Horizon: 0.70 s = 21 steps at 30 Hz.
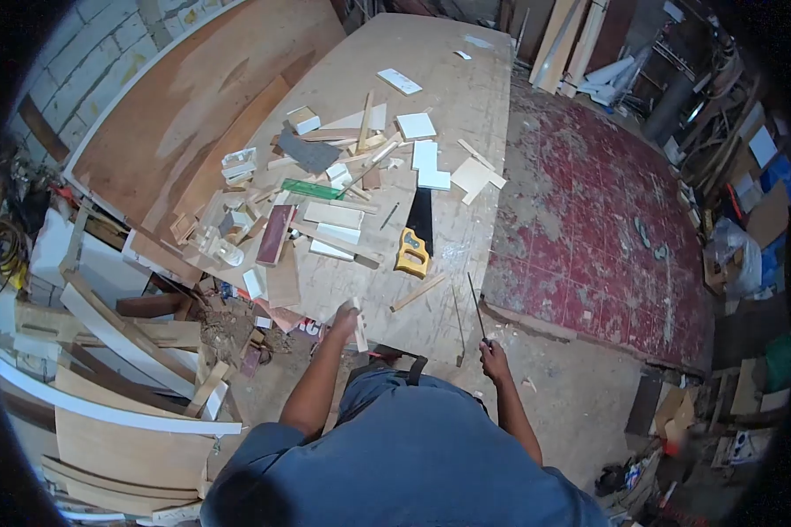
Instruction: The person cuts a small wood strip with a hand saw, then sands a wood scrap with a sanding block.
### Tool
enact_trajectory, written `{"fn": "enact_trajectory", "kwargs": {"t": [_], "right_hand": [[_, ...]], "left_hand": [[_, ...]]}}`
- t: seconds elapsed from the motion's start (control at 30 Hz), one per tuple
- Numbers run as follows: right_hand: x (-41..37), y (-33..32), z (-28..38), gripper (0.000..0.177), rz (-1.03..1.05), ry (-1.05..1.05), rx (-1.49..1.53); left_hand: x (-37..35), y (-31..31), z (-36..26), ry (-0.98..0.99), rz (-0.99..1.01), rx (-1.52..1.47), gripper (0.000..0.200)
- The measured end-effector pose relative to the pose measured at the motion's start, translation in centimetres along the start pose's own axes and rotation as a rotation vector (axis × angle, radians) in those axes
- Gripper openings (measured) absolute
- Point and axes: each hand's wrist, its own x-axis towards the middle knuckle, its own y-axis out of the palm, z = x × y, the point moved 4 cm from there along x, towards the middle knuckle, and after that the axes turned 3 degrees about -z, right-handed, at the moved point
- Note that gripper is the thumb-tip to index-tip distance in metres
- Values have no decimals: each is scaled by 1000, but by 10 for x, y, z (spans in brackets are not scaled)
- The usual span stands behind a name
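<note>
The left hand (349,320) is clasping a pale wood strip (360,332) left of the yellow-handled saw (413,252), fingers closed, apparently for steadiness; the right hand (494,358), fingers curled, is gripping a slim rod (475,305) right of the saw, where the table edge (501,97) is giving way to open floor (571,364).

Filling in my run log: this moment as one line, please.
left hand: holding pale wood piece | right hand: holding slim dark tool | yellow-handled saw: lying on table
</note>
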Motion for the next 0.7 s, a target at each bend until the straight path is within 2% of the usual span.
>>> {"fn": "enact_trajectory", "kwargs": {"t": [0.03,0.1,0.17,0.23,0.33,0.37,0.4,0.47,0.5,0.53,0.6,0.7], "right_hand": [[-1,3,-3,24,5,33,2],[-7,3,-2,25,-10,75,9],[-19,3,8,36,-27,143,11],[-28,6,7,31,-59,156,33],[-40,8,2,26,-111,159,56],[-46,8,0,26,-130,146,57],[-53,6,3,26,-147,160,60],[-70,3,8,26,-168,240,60],[-76,1,4,26,-185,252,65],[-82,1,-2,26,-208,245,65],[-90,-2,-15,26,-248,242,70],[-107,-5,-33,26,-302,300,109]], "left_hand": [[8,7,-11,-2,17,6,30],[16,41,-52,552,151,505,40],[2,84,-100,621,167,583,43],[7,117,-118,634,137,559,51],[12,159,-136,716,230,598,57],[21,171,-130,558,312,507,58],[26,177,-123,555,335,508,58],[34,185,-109,729,209,926,62],[30,185,-105,570,191,1061,68],[23,184,-100,576,212,1064,68],[9,176,-94,691,89,1247,75],[4,173,-78,632,140,1224,78]]}}
